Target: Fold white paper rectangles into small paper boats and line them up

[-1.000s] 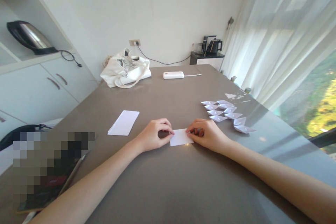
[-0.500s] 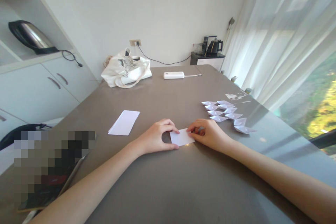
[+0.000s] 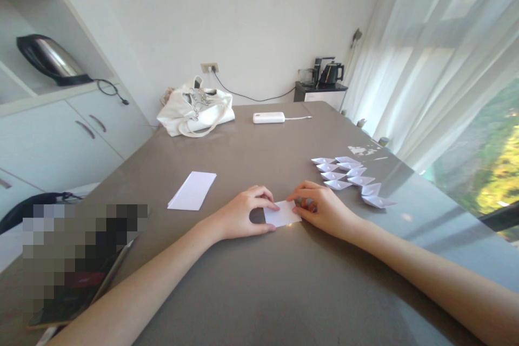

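A small folded white paper (image 3: 283,214) lies flat on the grey-brown table (image 3: 251,281) in front of me. My left hand (image 3: 241,213) is curled at its left edge, thumb under the near corner and a fingertip on the far corner. My right hand (image 3: 322,206) pinches the paper's right edge with bent fingers. Several finished white paper boats (image 3: 349,175) sit just beyond my right hand. A stack of white paper sheets (image 3: 192,190) lies to the left of my left hand.
A white handbag (image 3: 197,110) and a white power bank (image 3: 268,117) with a cable sit at the table's far end. A dark blurred object (image 3: 81,259) lies at the near left corner. Cabinets with a kettle (image 3: 51,59) stand left, and curtains (image 3: 425,54) hang right.
My left hand's fingers have spread along the paper's left edge and shifted slightly right. My right hand's fingers have lifted a little at the right edge. The paper has hardly moved.
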`<state>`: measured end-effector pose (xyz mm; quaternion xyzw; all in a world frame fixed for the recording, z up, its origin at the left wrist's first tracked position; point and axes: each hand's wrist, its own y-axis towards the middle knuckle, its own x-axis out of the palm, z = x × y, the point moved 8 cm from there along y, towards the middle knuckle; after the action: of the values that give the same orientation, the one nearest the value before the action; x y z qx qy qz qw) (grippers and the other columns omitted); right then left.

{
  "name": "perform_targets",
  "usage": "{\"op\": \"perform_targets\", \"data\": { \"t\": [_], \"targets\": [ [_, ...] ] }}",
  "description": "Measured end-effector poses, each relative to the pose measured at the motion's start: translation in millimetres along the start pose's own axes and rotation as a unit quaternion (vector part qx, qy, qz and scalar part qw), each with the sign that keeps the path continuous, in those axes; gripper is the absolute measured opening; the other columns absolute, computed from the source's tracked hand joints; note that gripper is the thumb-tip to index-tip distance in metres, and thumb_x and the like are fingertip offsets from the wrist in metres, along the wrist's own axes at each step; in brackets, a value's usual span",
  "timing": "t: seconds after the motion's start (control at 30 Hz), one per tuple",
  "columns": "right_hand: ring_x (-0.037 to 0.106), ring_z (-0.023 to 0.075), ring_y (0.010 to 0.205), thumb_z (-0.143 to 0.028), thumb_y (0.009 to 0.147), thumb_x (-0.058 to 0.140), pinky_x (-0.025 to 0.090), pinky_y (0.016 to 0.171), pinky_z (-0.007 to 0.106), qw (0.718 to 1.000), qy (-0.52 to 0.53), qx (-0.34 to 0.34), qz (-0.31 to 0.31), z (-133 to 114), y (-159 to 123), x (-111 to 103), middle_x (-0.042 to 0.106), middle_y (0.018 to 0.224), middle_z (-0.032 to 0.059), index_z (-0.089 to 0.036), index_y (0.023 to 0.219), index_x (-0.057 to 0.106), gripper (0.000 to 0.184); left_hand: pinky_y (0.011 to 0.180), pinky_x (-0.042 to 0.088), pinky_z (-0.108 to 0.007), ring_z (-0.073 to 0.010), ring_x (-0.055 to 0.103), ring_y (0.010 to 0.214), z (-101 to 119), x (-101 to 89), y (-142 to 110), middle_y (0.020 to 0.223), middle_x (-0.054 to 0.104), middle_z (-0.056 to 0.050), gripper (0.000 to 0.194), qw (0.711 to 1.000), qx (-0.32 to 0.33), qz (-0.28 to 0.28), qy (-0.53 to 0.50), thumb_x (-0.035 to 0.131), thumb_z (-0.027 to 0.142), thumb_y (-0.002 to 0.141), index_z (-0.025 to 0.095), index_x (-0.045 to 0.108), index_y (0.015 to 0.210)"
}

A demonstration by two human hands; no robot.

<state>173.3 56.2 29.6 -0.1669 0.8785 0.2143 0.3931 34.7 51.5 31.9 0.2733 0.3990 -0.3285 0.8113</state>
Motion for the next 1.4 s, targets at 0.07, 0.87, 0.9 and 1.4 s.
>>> {"op": "perform_targets", "data": {
  "t": [0.07, 0.87, 0.9, 1.4],
  "targets": [
    [0.058, 0.0103, 0.067, -0.007, 0.079, 0.051, 0.048, 0.065, 0.023, 0.999, -0.034, -0.039, -0.008, -8.6, -2.7, 1.3, 0.06, 0.1, 0.0066, -0.019, 0.101, 0.069, 0.031, 0.091, 0.042, -0.03, -0.0178, 0.053, 0.1, 1.8, -0.6, 0.4, 0.106, 0.058, -0.006, 0.033, 1.0, 0.008, -0.003, 0.011, 0.067, 0.036, 0.076, 0.021, 0.066, 0.105],
    [0.052, 0.0195, 0.092, -0.003, 0.076, 0.043, 0.043, 0.083, 0.03, 0.965, -0.238, -0.061, -0.092, -33.9, -5.1, 18.5, 0.053, 0.109, 0.0091, -0.021, 0.118, 0.058, 0.048, 0.084, 0.044, -0.033, -0.0192, 0.053, 0.089, 12.3, 6.7, 6.1, 0.089, 0.062, -0.008, 0.028, 0.982, -0.012, 0.058, 0.177, 0.038, 0.025, 0.095, 0.013, 0.063, 0.091],
    [0.052, 0.0194, 0.092, -0.003, 0.076, 0.043, 0.043, 0.083, 0.03, 0.965, -0.237, -0.059, -0.093, -33.8, -5.2, 18.6, 0.052, 0.109, 0.0091, -0.022, 0.118, 0.058, 0.049, 0.083, 0.044, -0.032, -0.0191, 0.052, 0.089, 13.1, 7.7, 5.9, 0.089, 0.062, -0.008, 0.027, 0.981, -0.009, 0.063, 0.184, 0.04, 0.024, 0.094, 0.013, 0.064, 0.09],
    [0.054, 0.0213, 0.085, -0.008, 0.077, 0.046, 0.039, 0.068, 0.03, 0.941, -0.332, 0.022, -0.057, -16.8, -8.8, -10.5, 0.057, 0.095, 0.0077, -0.03, 0.107, 0.068, 0.043, 0.075, 0.042, -0.031, -0.0192, 0.053, 0.081, -4.6, -13.6, 1.2, 0.075, 0.062, -0.004, 0.023, 0.984, -0.079, 0.055, 0.149, 0.059, 0.036, 0.083, 0.017, 0.068, 0.075]
  ]
}}
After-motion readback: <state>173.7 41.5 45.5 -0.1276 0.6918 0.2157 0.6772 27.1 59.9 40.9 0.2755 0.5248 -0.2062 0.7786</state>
